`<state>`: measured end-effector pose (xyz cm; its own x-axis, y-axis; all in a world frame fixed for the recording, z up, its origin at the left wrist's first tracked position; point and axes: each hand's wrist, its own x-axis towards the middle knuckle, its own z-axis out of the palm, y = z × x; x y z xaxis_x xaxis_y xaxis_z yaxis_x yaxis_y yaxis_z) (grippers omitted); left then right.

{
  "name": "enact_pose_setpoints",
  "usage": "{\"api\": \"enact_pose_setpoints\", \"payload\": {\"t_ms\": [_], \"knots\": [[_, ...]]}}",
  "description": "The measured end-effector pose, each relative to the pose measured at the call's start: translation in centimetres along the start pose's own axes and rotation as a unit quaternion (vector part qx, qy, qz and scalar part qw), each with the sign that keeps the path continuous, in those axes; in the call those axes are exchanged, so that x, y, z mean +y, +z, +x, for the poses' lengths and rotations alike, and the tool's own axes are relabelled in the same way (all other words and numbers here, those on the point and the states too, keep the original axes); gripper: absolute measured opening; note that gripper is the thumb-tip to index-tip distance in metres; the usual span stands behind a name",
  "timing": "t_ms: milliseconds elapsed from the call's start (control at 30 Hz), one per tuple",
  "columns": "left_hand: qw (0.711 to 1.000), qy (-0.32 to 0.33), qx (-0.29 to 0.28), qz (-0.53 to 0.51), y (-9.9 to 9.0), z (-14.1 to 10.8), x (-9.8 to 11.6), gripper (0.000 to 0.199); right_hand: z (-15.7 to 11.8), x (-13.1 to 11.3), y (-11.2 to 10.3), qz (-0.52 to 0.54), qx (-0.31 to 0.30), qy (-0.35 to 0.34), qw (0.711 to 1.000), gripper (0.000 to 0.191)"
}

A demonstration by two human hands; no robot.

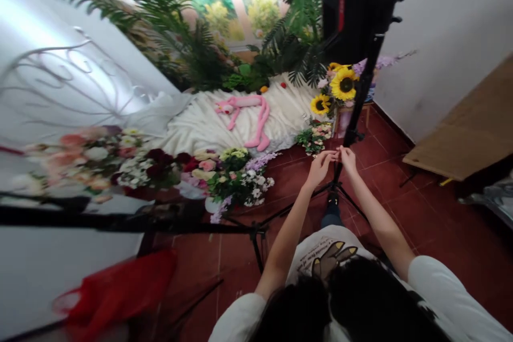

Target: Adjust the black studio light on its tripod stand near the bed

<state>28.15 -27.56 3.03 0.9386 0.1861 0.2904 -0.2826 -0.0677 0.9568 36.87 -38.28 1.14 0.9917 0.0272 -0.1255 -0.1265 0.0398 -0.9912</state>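
Observation:
My left hand [319, 166] and my right hand [348, 161] are stretched out in front of me, with their fingertips meeting. Both sets of fingers are bent and pressed together; anything between them is too small to make out. Just beyond them rises the black light stand [364, 81], and I cannot tell whether the fingers touch its pole. A large black studio light [352, 8] with a red stripe sits at the top of the stand. On a white plush blanket [200, 117] farther off lies a pink panther plush toy [262, 117], away from both hands.
Artificial flowers [236, 179] line the blanket's front, and sunflowers [343, 84] stand at its right. Palm leaves [160, 5] hang behind. A black boom [120, 222] crosses at left above a red bag [120, 288]. A brown board [465, 123] leans at right over red floor tiles [377, 176].

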Motion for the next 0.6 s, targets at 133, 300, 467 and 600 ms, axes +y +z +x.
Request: {"api": "enact_pose_setpoints", "payload": {"t_ms": [133,300,467,600], "knots": [[0.989,0.003,0.147,0.007,-4.9,-4.5,1.4,0.050,-3.1,1.5,5.2,-0.015,-0.148,0.042,0.988,0.037],[0.905,0.017,0.412,0.102,-12.8,-11.3,2.3,0.057,-7.8,2.7,12.6,-0.031,-0.307,0.051,0.950,0.038],[0.781,0.010,0.593,0.197,-20.2,-18.8,3.3,0.045,-12.6,2.6,18.9,-0.090,-0.431,0.066,0.895,0.034],[0.684,-0.025,0.684,0.252,-24.5,-23.5,3.8,0.034,-15.9,1.9,23.0,-0.131,-0.495,0.072,0.856,0.027]]}}
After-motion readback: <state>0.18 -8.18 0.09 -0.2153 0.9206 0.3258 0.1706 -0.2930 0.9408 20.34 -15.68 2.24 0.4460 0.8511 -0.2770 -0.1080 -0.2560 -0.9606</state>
